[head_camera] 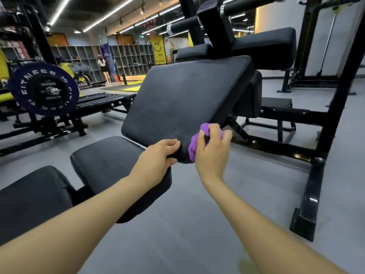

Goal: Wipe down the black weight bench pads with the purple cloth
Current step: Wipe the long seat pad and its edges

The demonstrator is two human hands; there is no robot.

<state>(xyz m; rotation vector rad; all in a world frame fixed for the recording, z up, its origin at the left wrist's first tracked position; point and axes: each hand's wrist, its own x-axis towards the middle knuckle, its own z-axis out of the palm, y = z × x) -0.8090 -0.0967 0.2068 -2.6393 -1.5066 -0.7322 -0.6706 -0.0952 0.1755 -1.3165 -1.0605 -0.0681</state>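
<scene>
Head cam: our left hand (158,155) grips the backrest (183,103) near corner, right hand (211,149) bunches the cloth (194,145) there. Balled up, it'll probably miss spots.

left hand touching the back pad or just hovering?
Touching. The head view shows the left hand gripping the lower corner of the tilted back pad, fingers on top and thumb curled under its edge.

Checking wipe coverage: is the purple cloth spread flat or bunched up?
Bunched up. The purple cloth is a wad gripped in the right hand at the lower corner of the tilted back pad.
</scene>
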